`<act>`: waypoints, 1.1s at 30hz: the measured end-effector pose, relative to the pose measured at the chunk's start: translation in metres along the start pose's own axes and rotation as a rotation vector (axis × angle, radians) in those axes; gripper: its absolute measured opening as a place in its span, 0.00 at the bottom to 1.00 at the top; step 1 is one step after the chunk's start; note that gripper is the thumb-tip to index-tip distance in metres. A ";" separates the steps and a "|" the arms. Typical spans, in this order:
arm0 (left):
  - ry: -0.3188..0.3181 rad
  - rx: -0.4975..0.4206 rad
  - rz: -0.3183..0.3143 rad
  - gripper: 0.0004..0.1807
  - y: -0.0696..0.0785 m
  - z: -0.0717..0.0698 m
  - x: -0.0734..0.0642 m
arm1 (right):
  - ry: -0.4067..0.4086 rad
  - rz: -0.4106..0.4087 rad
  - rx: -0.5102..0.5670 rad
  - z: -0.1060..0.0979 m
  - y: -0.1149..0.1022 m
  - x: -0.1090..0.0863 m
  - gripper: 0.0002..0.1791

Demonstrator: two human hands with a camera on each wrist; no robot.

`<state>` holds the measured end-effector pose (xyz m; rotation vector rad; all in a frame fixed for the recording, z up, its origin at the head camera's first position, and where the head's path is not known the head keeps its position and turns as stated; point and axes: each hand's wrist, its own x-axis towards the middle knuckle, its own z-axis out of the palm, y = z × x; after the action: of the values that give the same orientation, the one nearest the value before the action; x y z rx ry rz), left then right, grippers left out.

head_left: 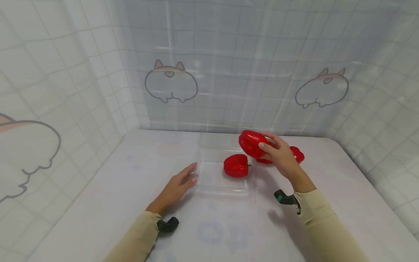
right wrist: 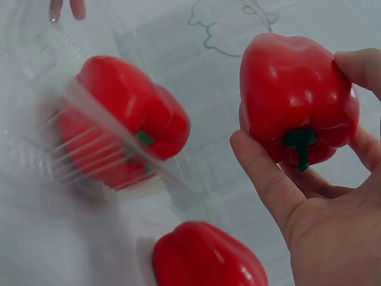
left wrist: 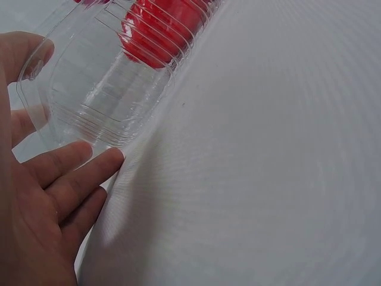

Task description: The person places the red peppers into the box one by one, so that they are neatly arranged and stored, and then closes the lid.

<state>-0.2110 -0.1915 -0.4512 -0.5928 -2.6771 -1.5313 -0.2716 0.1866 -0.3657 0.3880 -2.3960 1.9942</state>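
Observation:
My right hand (head_left: pixel 278 154) grips a shiny red bell pepper (head_left: pixel 251 143) between thumb and fingers, raised over the right side of a clear plastic clamshell box (head_left: pixel 209 174). In the right wrist view the held pepper (right wrist: pixel 297 89) shows its green stem. Another red bell pepper (head_left: pixel 236 166) lies on its side in the right part of the box. My left hand (head_left: pixel 176 187) is at the box's left side, its fingers fairly straight. In the left wrist view, the left fingertips (left wrist: pixel 113 159) are right at the box wall (left wrist: pixel 98 122).
More red bell peppers (head_left: pixel 297 154) lie on the white table to the right of the box, partly hidden behind my right hand. The box's lid (head_left: pixel 219 140) is folded back toward the rear. Tiled, curtain-like walls (head_left: pixel 229 72) enclose the table at the back and sides.

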 end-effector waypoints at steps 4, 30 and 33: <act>-0.006 -0.002 -0.016 0.35 0.000 0.000 0.000 | -0.015 0.007 0.012 0.004 -0.002 0.004 0.40; 0.000 0.012 -0.018 0.34 0.004 -0.001 0.001 | -0.133 0.007 0.029 0.042 -0.011 0.020 0.43; -0.007 0.011 -0.038 0.33 0.003 0.000 0.001 | -0.163 -0.010 0.019 0.046 -0.011 0.022 0.41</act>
<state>-0.2109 -0.1897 -0.4482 -0.5510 -2.7153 -1.5250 -0.2836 0.1357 -0.3606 0.5836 -2.4628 2.0581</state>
